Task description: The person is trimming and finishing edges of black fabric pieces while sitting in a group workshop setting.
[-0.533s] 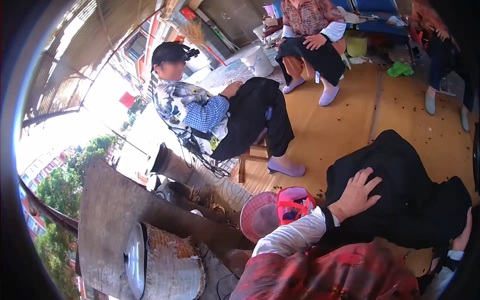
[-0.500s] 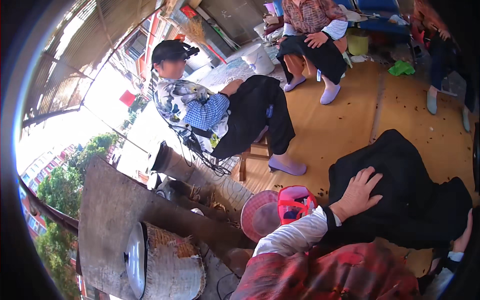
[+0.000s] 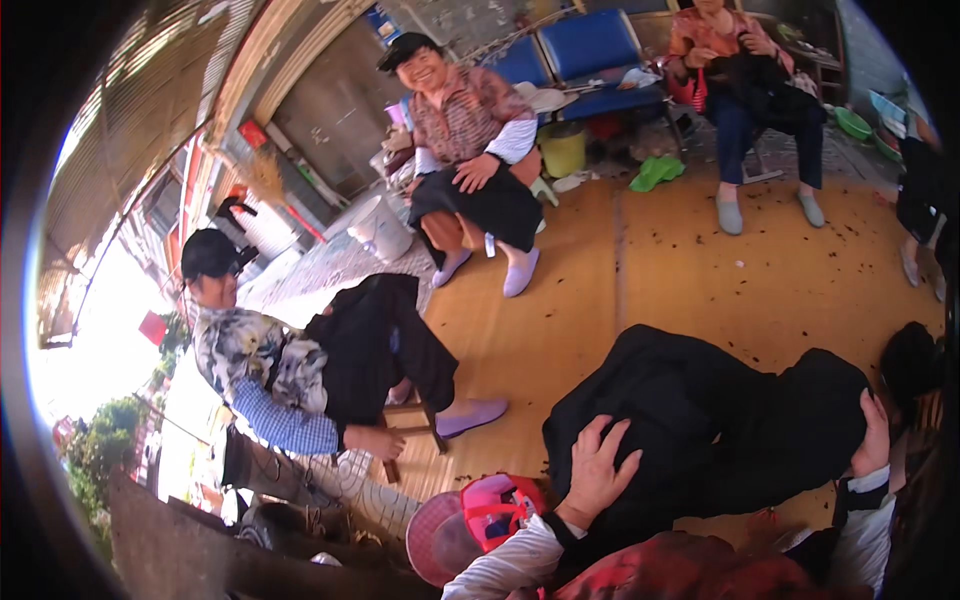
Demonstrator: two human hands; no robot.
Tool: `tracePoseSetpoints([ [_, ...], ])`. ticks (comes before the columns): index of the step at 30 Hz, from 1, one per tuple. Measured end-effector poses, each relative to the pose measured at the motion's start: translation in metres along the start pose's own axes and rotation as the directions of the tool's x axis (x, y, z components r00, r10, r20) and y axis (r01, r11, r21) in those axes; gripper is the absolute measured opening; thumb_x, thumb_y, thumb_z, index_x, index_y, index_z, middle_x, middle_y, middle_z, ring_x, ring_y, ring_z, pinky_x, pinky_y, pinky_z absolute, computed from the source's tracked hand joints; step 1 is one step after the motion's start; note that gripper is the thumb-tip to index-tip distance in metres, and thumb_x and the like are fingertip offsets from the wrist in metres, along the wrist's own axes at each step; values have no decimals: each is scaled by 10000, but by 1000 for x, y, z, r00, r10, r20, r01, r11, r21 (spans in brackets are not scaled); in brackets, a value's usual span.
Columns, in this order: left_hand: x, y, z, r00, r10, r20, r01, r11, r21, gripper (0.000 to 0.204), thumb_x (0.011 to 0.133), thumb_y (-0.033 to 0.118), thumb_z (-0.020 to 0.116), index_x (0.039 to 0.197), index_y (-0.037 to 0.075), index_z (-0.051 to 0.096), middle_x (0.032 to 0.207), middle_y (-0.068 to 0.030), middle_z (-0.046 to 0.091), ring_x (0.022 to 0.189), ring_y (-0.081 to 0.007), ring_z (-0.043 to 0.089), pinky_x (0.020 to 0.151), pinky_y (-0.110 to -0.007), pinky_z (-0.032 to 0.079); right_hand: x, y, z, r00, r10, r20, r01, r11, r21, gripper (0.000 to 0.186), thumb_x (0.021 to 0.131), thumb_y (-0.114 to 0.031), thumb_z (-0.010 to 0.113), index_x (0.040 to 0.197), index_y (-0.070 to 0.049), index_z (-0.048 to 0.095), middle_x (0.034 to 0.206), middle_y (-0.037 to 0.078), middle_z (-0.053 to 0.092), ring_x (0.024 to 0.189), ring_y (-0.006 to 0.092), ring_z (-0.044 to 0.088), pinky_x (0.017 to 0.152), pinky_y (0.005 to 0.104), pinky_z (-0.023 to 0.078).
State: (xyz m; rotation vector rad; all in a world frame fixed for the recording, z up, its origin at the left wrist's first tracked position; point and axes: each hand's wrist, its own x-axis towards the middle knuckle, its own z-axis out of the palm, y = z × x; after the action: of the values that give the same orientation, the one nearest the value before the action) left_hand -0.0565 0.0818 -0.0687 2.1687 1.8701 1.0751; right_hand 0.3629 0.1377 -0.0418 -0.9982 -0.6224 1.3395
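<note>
A large black cloth (image 3: 690, 410) is draped across my lap, over a red patterned garment (image 3: 680, 560). My left hand (image 3: 595, 470) lies on the cloth with its fingers spread. My right hand (image 3: 868, 435) rests against the cloth's right edge, fingers stretched along it. Just left of my left forearm are a pink-checked round item (image 3: 430, 535) and a red-and-pink bag (image 3: 500, 510).
A wooden-coloured mat (image 3: 560, 250) carries scattered dark bits. Seated people with black cloths surround it: at left (image 3: 255, 360), back (image 3: 470, 150), right (image 3: 740, 110), far right (image 3: 915, 190). Blue chairs (image 3: 590, 60), buckets (image 3: 380, 230) and a green plastic bag (image 3: 655, 172) stand or lie behind.
The view has swung, so the scene sits lower and further left, showing more of the back. The person at left has lowered a hand from the lap to the stool. My hands stay on the cloth.
</note>
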Motion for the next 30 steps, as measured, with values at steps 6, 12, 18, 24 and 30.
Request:
tracePoseSetpoints([
  [6,5,16,1,1000,23,12,-22,1000,-9,471,760,241,658,1174,61,522,1197,-173,431,1087,-334,433,896,-406,363,-21,-22,5,1000,-16,-8,17,1000,20,259,860,-156,601,1070,-9,564,1009,67,626,910,155,599,836,274,465],
  [12,3,16,4,999,34,6,-34,999,3,476,759,241,660,1176,58,521,1193,-169,431,1084,-338,432,907,-411,362,-31,-31,6,1000,-17,4,17,1000,9,260,862,-142,596,1080,-6,557,1004,67,628,903,149,599,837,272,463],
  [18,7,8,3,999,48,-21,-48,999,11,457,764,228,648,1170,61,522,1184,-162,436,1067,-336,442,893,-410,370,-28,-21,8,1000,7,16,-7,1000,-21,274,860,-144,600,1094,-8,553,1022,60,620,929,145,589,858,267,449],
  [24,19,9,-5,1000,13,22,-12,999,-42,478,757,237,665,1175,62,514,1155,-169,445,1074,-342,446,883,-414,392,-28,-25,1,997,-45,-59,43,999,-29,261,859,-142,602,1082,-14,556,1036,56,612,944,141,581,871,262,438],
  [30,54,8,-7,992,-82,96,88,994,-64,520,762,226,681,1205,47,479,1139,-199,453,1076,-364,452,919,-397,399,-30,-28,7,998,-53,-13,53,998,-35,240,859,-147,604,1050,-7,568,995,55,623,907,132,586,839,256,447],
])
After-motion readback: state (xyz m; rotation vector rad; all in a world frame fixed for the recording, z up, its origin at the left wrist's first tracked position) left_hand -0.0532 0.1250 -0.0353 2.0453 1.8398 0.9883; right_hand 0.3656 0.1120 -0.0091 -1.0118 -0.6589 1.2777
